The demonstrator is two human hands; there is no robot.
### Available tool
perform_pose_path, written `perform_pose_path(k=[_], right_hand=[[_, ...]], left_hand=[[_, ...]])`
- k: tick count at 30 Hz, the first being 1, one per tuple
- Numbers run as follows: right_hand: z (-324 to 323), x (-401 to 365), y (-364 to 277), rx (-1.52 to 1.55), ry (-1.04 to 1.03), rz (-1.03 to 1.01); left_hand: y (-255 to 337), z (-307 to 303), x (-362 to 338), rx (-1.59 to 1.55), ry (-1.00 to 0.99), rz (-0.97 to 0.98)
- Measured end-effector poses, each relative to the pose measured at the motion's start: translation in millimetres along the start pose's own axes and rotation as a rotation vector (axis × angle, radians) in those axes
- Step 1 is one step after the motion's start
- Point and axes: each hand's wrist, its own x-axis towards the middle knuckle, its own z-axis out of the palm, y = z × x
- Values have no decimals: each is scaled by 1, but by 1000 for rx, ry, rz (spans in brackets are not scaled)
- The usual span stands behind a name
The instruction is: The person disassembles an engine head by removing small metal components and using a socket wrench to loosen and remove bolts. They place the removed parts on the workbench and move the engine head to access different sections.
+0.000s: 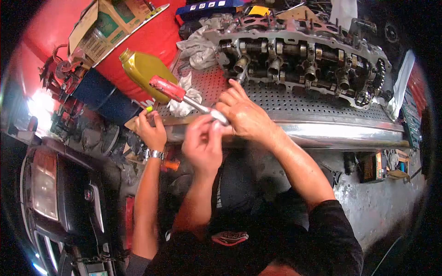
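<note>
A ratchet (169, 89) with a red handle and chrome shaft slants up to the left in front of me, its head between my two hands. My right hand (246, 117) is closed around the head end, one finger stretched out toward the bench. From below, my left hand (203, 142) pinches at the same head with thumb and fingers; it is slightly blurred. Whether a small part sits on the ratchet's head is hidden by the fingers. Beyond my right hand, a cylinder head (294, 60) with camshafts and a timing chain lies on the perforated metal bench (294, 108).
Another person's hand (153, 131), with a metal watch and a small yellow item, is at the left. Nearby are an olive oil bottle (145, 73), crumpled rags (198, 48), a cardboard box (108, 30) on a red drum (142, 46), and a dark vehicle (69, 193).
</note>
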Motion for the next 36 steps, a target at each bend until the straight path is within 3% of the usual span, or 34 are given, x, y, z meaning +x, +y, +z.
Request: perform_pose_path(k=[3,6,8,11,13,16,18,21,22,24,28,31,33,34,36], right_hand=[[-5,2,-1,34,24,11],[-2,0,-2,-22,-8,11],[1,0,-2,23,95,-8],[11,-5,10,47,200,-49],[22,-9,24,133,233,-42],[36,-14,31,96,301,-54],[22,-10,15,56,393,-46],[4,-1,10,-55,77,66],[9,0,12,11,212,51],[9,1,9,-40,174,63],[7,1,9,-27,208,91],[6,4,15,-25,201,89],[8,0,11,-43,197,99],[6,-2,11,-3,130,124],[13,-3,17,35,222,64]], left_hand=[[-21,-13,13,-144,155,-35],[-7,-14,55,-536,-76,-380],[-1,-8,64,-481,-239,-391],[5,20,61,120,-403,259],[29,28,64,591,-622,885],[21,34,59,562,-643,1005],[-1,36,46,198,-426,496],[-5,34,54,-371,-91,-202],[-8,32,59,-569,6,-395],[-20,25,60,-837,75,-593],[-39,21,59,-1057,165,-808],[-45,19,62,-1085,174,-847],[-34,25,51,-875,100,-688],[-26,27,46,-635,-13,-475],[-14,25,48,8,-326,192]])
